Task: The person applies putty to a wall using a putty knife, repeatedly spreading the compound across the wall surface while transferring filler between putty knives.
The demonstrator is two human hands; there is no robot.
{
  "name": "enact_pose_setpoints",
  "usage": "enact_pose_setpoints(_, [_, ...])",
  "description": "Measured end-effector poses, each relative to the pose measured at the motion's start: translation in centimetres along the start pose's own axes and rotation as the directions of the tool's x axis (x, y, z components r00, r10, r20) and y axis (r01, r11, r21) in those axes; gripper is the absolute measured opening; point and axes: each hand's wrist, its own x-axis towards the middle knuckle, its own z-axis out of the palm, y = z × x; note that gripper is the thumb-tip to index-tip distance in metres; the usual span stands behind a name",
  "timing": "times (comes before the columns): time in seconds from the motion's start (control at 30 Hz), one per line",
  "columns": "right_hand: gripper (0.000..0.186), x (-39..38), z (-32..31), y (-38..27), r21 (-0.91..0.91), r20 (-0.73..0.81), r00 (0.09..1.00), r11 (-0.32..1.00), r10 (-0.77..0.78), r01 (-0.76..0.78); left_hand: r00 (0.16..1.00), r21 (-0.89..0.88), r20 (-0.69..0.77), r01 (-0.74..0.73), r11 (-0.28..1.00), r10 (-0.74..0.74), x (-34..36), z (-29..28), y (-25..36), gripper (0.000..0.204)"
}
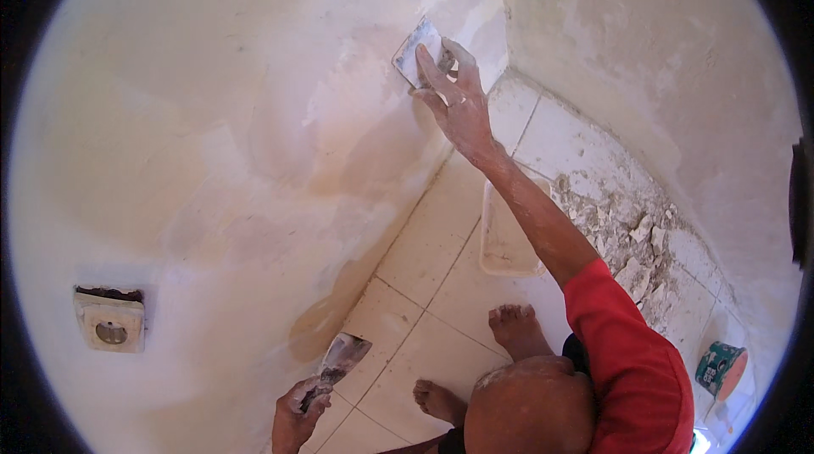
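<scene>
From where I stand, a person in a red sleeve (623, 352) is crouched on a tiled floor (420, 272), working at a pale, patchy wall (212, 115). The right hand (465, 111) reaches far forward and holds a flat, rectangular blade (409, 60) against that wall, close to the corner where a second wall (653, 38) begins. Its fingers are partly spread: one lies stretched along the blade's whitened face, while the others bend around its edge and back. The left hand (295, 416) is low and nearer the body, its fingers curled closely around the handle of a scraper (346, 354), whose smeared, wide blade points up and away, near the foot of the wall. A bent knee (527, 412) and two bare feet (515, 327) show beside it. Beneath the right forearm lies a shallow, pale tray (484, 238); to its right, broken, chalky rubble (636, 255) is scattered over the tiles. A green tub (715, 367) is tipped on its side farther right. On the left, a square power socket (112, 327) sits in the wall, a dark gap above it.
</scene>
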Motion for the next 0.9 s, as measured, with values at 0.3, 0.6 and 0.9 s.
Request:
enact_pose_setpoints(0.3, [0.062,-6.1,0.1,1.6,-0.029,0.127,0.966,0.975,0.224,-0.222,0.999,-0.004,0.014,0.046,0.999,-0.046,0.8,0.2,0.3,0.022])
enact_pose_setpoints(0.6, [0.074,2.3,-3.2,-1.3,0.364,0.332,0.726,0.629,0.601,-0.687,0.999,0.023,0.033,0.010,1.000,-0.011,1.0,0.2,-0.2,0.023])
enact_pose_setpoints(0.9, [0.072,-2.8,-1.7,-6.8,-0.052,0.248,0.908,0.940,0.339,-0.337,0.999,-0.021,-0.004,0.052,0.998,-0.052,0.5,0.1,0.3,0.021])
